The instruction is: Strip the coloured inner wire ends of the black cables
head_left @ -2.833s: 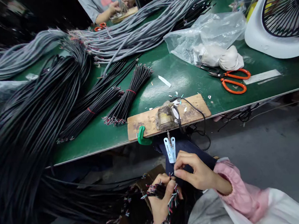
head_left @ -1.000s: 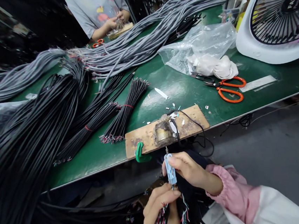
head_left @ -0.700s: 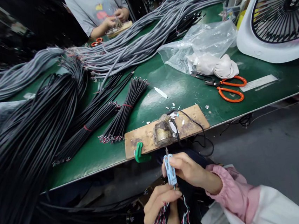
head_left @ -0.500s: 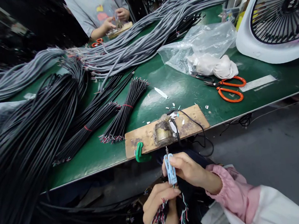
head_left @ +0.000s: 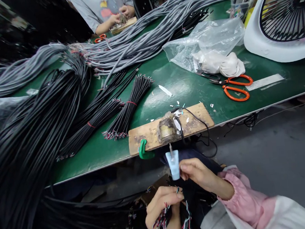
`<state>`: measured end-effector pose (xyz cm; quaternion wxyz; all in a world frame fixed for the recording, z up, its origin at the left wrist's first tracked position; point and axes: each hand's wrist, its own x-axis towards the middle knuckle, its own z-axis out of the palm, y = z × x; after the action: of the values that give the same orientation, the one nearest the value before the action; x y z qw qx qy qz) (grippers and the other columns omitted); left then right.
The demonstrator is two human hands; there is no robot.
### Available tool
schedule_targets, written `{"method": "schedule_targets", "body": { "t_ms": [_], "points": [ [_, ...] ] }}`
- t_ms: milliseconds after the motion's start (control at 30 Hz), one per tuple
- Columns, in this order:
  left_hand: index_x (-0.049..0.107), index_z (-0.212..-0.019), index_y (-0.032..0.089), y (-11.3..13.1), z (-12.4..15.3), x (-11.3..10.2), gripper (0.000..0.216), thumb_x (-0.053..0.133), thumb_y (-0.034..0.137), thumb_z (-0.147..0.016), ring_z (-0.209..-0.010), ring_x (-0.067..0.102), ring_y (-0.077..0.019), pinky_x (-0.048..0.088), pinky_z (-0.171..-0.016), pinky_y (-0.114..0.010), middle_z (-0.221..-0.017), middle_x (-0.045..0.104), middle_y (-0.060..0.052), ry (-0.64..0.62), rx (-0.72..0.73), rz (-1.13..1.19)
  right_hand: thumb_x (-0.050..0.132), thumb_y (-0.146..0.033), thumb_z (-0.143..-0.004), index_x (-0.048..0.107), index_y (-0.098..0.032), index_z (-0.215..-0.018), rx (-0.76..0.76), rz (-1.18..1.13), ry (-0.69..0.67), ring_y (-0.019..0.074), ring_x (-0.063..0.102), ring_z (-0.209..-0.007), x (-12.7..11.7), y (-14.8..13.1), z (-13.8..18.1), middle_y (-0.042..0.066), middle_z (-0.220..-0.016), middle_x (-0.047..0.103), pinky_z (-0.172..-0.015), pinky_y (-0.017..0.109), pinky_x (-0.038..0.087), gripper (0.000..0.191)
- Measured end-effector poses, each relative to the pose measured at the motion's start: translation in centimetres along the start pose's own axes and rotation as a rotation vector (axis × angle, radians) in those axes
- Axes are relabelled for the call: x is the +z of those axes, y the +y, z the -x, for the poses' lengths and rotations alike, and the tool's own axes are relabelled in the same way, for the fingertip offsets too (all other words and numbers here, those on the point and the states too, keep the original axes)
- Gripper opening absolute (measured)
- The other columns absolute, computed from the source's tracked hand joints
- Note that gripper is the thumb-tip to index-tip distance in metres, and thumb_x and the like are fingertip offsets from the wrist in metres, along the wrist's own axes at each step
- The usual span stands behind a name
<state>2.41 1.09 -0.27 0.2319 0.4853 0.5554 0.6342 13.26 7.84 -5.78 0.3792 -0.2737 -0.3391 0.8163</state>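
My left hand [head_left: 163, 204] is closed around black cables whose ends fan out into thin coloured wires [head_left: 162, 218]; one wire tip sticks up between thumb and index finger. A light blue plastic clip [head_left: 174, 166] sits on the metal shaft of a small motor [head_left: 168, 129] bound to a wooden board [head_left: 141, 139]. Just right of the clip is my right hand [head_left: 197, 173], its fingers curled together. Its fingertips are at the clip's edge; I cannot tell whether they touch it or pinch anything.
A green clamp [head_left: 145, 151] grips the board at the table edge. Black cable bundles [head_left: 130, 106] and grey cables [head_left: 124, 48] lie on the green table. Orange-handled scissors [head_left: 236, 88], a plastic bag [head_left: 204, 39] and a fan [head_left: 277, 41] are at right. A co-worker [head_left: 107, 11] sits opposite.
My right hand has let go of the blue clip's sides and moved slightly right. The clip has turned on its shaft and stands apart from the wires in my left hand.
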Motion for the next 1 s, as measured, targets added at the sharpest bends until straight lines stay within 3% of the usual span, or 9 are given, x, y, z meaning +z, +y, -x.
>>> {"method": "schedule_targets", "body": {
  "t_ms": [67, 167, 233, 300, 367, 500, 600, 800, 1000],
  "points": [
    [0.073, -0.067, 0.023, 0.4, 0.4, -0.3, 0.018, 0.08, 0.03, -0.081, -0.048, 0.065, -0.013, 0.05, -0.048, -0.022, -0.061, 0.07, 0.003, -0.012, -0.103, 0.042, 0.072, -0.053, -0.083, 0.07, -0.013, -0.076, 0.012, 0.094, -0.014, 0.0111, 0.048, -0.06, -0.2, -0.3, 0.7, 0.0, -0.067, 0.06, -0.06, 0.025, 0.038, 0.041],
    [0.072, -0.073, 0.022, 0.7, 1.4, -0.7, 0.018, 0.079, 0.036, -0.082, -0.037, 0.059, -0.0111, 0.046, -0.041, -0.019, -0.051, 0.067, 0.004, -0.027, -0.411, 0.118, 0.075, -0.047, -0.082, 0.069, -0.014, -0.079, -0.01, 0.241, -0.001, 0.0125, 0.051, -0.064, -0.1, -0.9, 1.5, 0.0, -0.072, 0.061, -0.062, 0.026, 0.041, 0.034],
    [0.07, -0.08, 0.021, 0.7, 2.0, -0.9, 0.022, 0.077, 0.042, -0.082, -0.026, 0.049, -0.0084, 0.036, -0.032, -0.016, -0.044, 0.062, 0.006, -0.042, -0.64, 0.185, 0.074, -0.044, -0.084, 0.07, -0.014, -0.079, -0.095, 0.349, 0.013, 0.013, 0.051, -0.064, 0.2, -1.3, 1.8, 0.001, -0.072, 0.06, -0.062, 0.027, 0.041, 0.03],
    [0.069, -0.082, 0.019, 0.3, 2.5, -1.1, 0.027, 0.077, 0.045, -0.081, -0.022, 0.043, -0.0075, 0.03, -0.028, -0.015, -0.04, 0.057, 0.007, -0.052, -0.774, 0.198, 0.072, -0.039, -0.087, 0.072, -0.015, -0.08, -0.201, 0.437, -0.004, 0.0139, 0.053, -0.066, 0.7, -1.9, 2.1, 0.002, -0.073, 0.061, -0.062, 0.027, 0.043, 0.025],
    [0.069, -0.081, 0.018, -0.2, 2.6, -1.4, 0.03, 0.077, 0.047, -0.079, -0.026, 0.046, -0.0091, 0.036, -0.031, -0.017, -0.04, 0.056, 0.007, -0.068, -0.785, 0.139, 0.073, -0.036, -0.087, 0.074, -0.015, -0.082, -0.289, 0.499, -0.051, 0.015, 0.055, -0.069, 1.1, -2.5, 2.3, 0.003, -0.075, 0.062, -0.064, 0.027, 0.045, 0.021],
    [0.074, -0.079, 0.017, -1.1, 2.3, -1.8, 0.034, 0.076, 0.05, -0.078, -0.047, 0.062, -0.0164, 0.053, -0.051, -0.026, -0.059, 0.068, -0.002, -0.223, -0.62, 0.01, 0.074, -0.03, -0.085, 0.077, -0.017, -0.096, -0.364, 0.646, -0.137, 0.0169, 0.057, -0.077, 1.9, -3.7, 2.4, 0.004, -0.083, 0.061, -0.073, 0.03, 0.048, 0.017],
    [0.075, -0.08, 0.016, -1.5, 2.3, -1.9, 0.033, 0.079, 0.048, -0.075, -0.062, 0.067, -0.0215, 0.056, -0.061, -0.03, -0.069, 0.071, -0.005, -0.264, -0.556, -0.042, 0.069, -0.027, -0.09, 0.077, -0.017, -0.091, -0.379, 0.678, -0.179, 0.017, 0.057, -0.078, 2.0, -3.8, 2.3, 0.004, -0.083, 0.06, -0.075, 0.03, 0.048, 0.013],
    [0.067, -0.069, 0.016, -1.7, 3.3, -2.0, 0.031, 0.076, 0.043, -0.082, -0.047, 0.051, -0.0121, 0.043, -0.05, -0.022, -0.055, 0.056, 0.003, -0.162, -0.645, 0.055, 0.066, -0.034, -0.094, 0.071, -0.016, -0.08, -0.375, 0.652, -0.07, 0.0175, 0.057, -0.075, 1.1, -2.4, 2.2, 0.004, -0.076, 0.062, -0.071, 0.03, 0.046, 0.024],
    [0.07, -0.063, 0.016, -1.2, 3.3, -2.0, 0.033, 0.077, 0.043, -0.081, -0.039, 0.054, -0.0111, 0.044, -0.044, -0.021, -0.05, 0.058, 0.002, -0.136, -0.699, 0.111, 0.055, -0.044, -0.1, 0.074, -0.014, -0.087, -0.325, 0.64, -0.113, 0.0178, 0.062, -0.076, -0.2, -2.2, 2.3, 0.008, -0.083, 0.068, -0.069, 0.03, 0.047, 0.037]
  ]
}}
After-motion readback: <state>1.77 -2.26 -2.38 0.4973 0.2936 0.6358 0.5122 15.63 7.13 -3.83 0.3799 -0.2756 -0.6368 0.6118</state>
